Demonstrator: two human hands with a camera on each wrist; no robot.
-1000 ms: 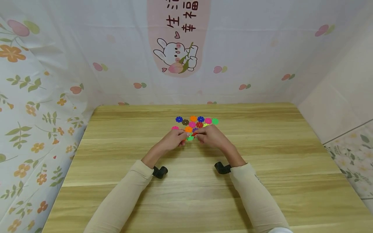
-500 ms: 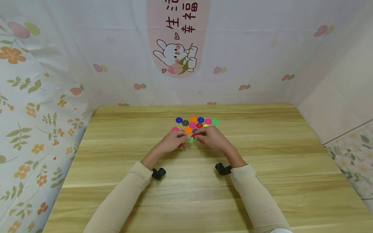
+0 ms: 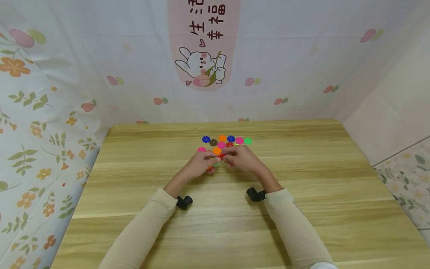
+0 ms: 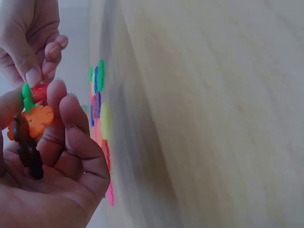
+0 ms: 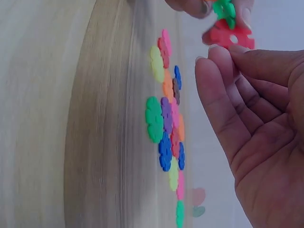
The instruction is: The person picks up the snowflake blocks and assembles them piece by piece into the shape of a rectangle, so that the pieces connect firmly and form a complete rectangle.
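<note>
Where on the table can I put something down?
Bare table lies between the left sleeve and right sleeve, also between the left sleeve and the flowered cloth, and from the right sleeve to the wall. It's crowded at the far middle, where the left hand and right hand are close to the colourful discs.

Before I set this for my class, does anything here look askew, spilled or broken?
The bunny on the cloth looks askew: its ears point left and its eyes sit one above the other. I see no spill or broken discs, though fingers partly hide some.
</note>
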